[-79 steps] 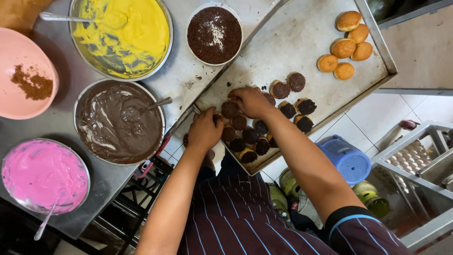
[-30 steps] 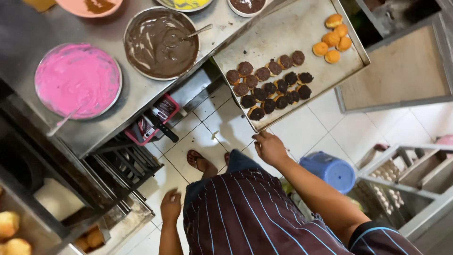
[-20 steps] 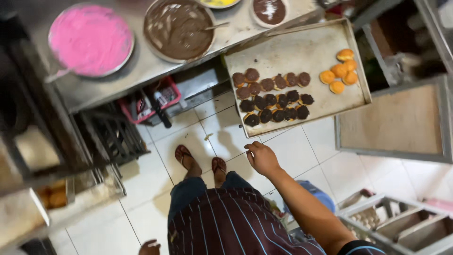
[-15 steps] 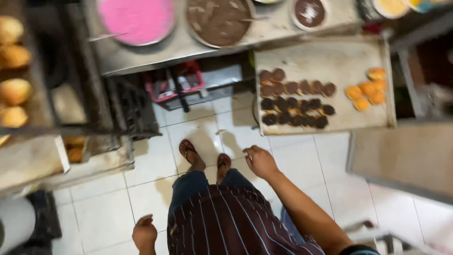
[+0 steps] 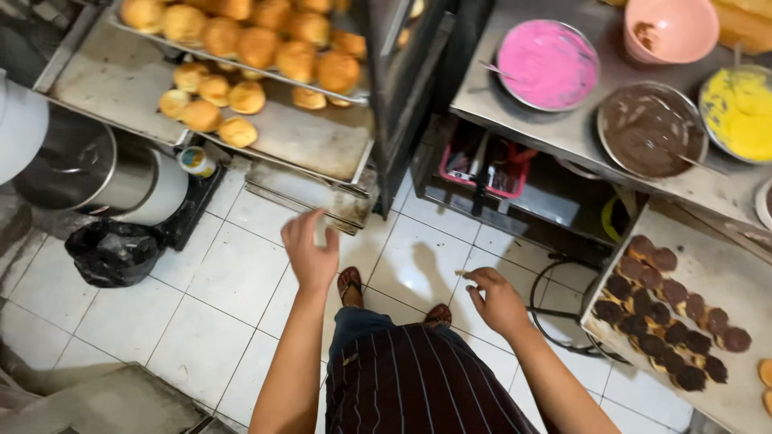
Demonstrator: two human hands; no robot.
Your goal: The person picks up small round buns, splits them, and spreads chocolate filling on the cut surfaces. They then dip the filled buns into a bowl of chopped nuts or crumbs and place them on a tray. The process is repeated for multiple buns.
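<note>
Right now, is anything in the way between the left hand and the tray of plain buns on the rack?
Nothing visible. The left hand is empty, fingers spread, with only open air between it and the tray of plain buns.

- The view swings left, so the tray of chocolate-coated buns (image 5: pixel 671 317) now sits at the lower right edge instead of centre frame.
- The left hand (image 5: pixel 312 251) rises from beside the hip and reaches, fingers spread, toward the rack tray of plain golden buns (image 5: pixel 241 72).
- The right hand (image 5: pixel 498 301) is off the coated buns, hanging empty over the tiled floor (image 5: pixel 241 273).
</note>
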